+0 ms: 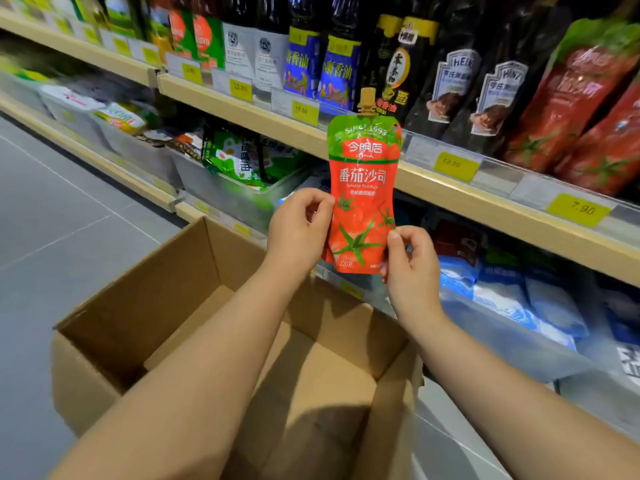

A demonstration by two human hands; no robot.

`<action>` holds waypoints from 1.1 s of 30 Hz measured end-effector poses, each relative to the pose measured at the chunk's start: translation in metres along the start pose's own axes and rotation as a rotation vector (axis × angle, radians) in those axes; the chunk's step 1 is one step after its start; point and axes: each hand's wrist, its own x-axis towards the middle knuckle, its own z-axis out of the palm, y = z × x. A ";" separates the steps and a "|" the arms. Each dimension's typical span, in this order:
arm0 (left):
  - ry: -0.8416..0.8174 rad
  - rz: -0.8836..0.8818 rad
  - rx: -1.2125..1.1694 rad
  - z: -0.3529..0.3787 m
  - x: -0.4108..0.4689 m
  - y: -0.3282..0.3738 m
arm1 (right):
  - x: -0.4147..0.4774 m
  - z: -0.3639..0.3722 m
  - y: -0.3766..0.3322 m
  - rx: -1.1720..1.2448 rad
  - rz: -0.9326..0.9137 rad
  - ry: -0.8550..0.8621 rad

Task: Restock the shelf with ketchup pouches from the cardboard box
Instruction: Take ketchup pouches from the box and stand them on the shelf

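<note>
I hold a red and green ketchup pouch (362,188) upright in front of the shelf, its beige cap pointing up. My left hand (298,230) pinches the pouch's left edge near the middle. My right hand (410,268) grips its lower right corner. Below my arms stands the open cardboard box (138,306) on the floor; what I see of its inside holds no pouches. More red ketchup pouches (571,98) lean on the wooden shelf (485,206) at the upper right.
Dark sauce bottles (450,74) and blue-labelled oil bottles (322,67) fill the same shelf to the left, with yellow price tags (578,209) along its edge. Lower shelves hold clear bins with green packets (239,157) and blue bags (519,296). Grey floor tiles (69,209) lie at left.
</note>
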 end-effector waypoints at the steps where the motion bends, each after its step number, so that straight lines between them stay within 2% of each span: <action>1: 0.026 0.050 0.001 0.005 0.000 0.013 | 0.002 -0.007 -0.003 0.041 -0.010 0.038; 5: 0.036 0.213 0.003 0.038 -0.004 0.059 | 0.006 -0.044 -0.007 0.086 -0.034 0.192; 9: -0.039 0.215 -0.141 0.071 -0.014 0.102 | 0.018 -0.088 -0.018 0.025 -0.097 0.328; 13: -0.105 0.215 -0.255 0.093 -0.004 0.138 | 0.038 -0.127 -0.039 -0.102 -0.165 0.366; 18: -0.128 0.332 -0.187 0.123 0.009 0.175 | 0.060 -0.185 -0.048 -0.268 -0.354 0.395; 21: -0.161 0.357 -0.227 0.144 0.011 0.193 | 0.077 -0.214 -0.052 -0.319 -0.326 0.365; 24: -0.144 0.380 -0.160 0.163 0.016 0.202 | 0.087 -0.235 -0.050 -0.390 -0.253 0.296; 29: -0.247 0.234 -0.113 0.195 0.021 0.203 | 0.097 -0.254 -0.037 -0.579 -0.163 0.289; 33: -0.259 0.182 0.078 0.209 0.030 0.201 | 0.102 -0.257 -0.032 -0.736 -0.136 0.341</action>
